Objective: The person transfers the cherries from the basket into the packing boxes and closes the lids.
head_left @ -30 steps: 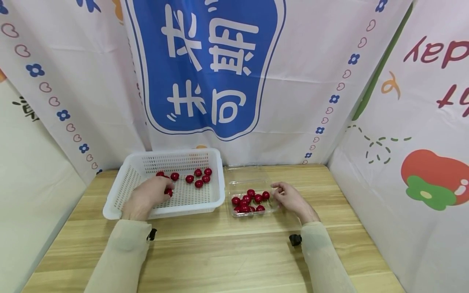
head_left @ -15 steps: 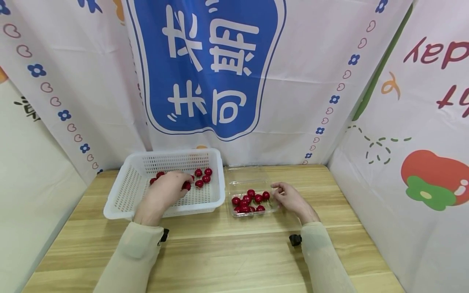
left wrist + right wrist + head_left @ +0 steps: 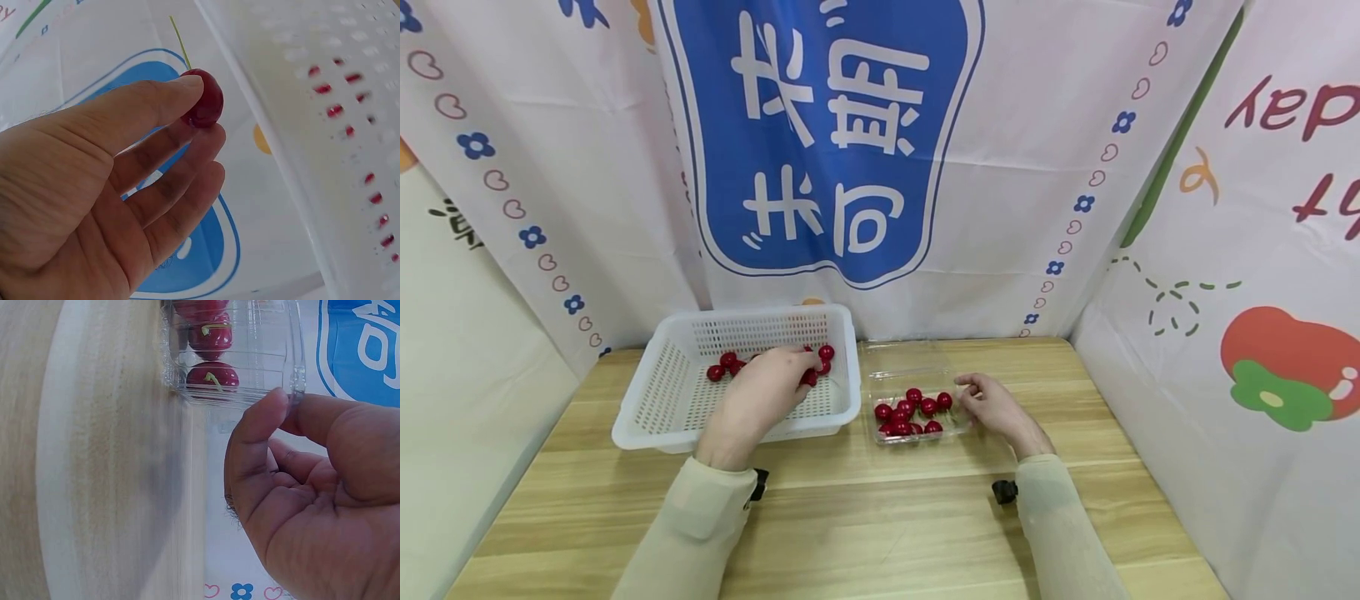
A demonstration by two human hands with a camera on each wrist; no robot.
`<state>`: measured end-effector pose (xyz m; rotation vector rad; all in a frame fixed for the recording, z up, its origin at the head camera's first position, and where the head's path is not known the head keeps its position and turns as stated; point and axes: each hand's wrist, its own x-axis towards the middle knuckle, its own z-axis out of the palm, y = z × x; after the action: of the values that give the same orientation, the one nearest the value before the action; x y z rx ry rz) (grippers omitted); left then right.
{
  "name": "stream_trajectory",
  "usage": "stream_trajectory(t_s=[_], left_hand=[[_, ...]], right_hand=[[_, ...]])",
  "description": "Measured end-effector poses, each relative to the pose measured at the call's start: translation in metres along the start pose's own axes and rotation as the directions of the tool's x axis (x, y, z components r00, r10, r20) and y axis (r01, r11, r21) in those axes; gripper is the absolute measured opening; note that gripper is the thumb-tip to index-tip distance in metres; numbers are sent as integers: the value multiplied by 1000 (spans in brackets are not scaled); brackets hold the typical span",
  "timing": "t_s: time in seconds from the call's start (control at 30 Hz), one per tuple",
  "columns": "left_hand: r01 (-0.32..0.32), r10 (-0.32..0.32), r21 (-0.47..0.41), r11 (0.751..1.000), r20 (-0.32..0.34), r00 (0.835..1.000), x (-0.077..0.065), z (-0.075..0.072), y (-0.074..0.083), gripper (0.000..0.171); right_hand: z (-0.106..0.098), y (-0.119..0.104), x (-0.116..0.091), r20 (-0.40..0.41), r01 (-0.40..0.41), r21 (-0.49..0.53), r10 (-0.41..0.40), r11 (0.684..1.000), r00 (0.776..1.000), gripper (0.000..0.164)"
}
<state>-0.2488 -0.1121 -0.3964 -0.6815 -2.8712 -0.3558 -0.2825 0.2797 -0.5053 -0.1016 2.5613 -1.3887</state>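
Observation:
My left hand [image 3: 760,398] is over the white plastic basket [image 3: 658,350], pinching a dark red cherry [image 3: 207,103] between thumb and fingertips. In the left wrist view the cherry's thin green stem [image 3: 180,42] points up, while the other fingers are loosely bent below it. Loose cherries [image 3: 727,360] lie in the basket, some hidden behind the hand. My right hand [image 3: 998,410] pinches the right edge of a clear plastic box [image 3: 262,370] between thumb and fingers. Inside that box several cherries [image 3: 904,410] are piled, some with short stems showing in the right wrist view.
The box's clear lid [image 3: 906,357] is folded back behind it, towards the cloth. Both containers stand on a wood-grain table [image 3: 865,517]. A printed cloth [image 3: 1015,200] hangs behind the table, and more printed cloth [image 3: 1240,433] runs along the right side.
My left hand has moved right across the basket, from its left part towards the cherries at its right. My right hand and the plastic box have stayed in place.

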Motion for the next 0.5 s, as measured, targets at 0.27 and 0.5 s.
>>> stream_trajectory(t_s=[0.27,0.5], left_hand=[[-55,55,2,998,-31,998,8,4,20,19],[-99,99,7,995,-24,995,17,12,41,20]], right_hand=[[0,0,1,-2,-5,-7,5,1000,1000,45],[-1,0,2,1,-4,-12,4,1000,1000,45]])
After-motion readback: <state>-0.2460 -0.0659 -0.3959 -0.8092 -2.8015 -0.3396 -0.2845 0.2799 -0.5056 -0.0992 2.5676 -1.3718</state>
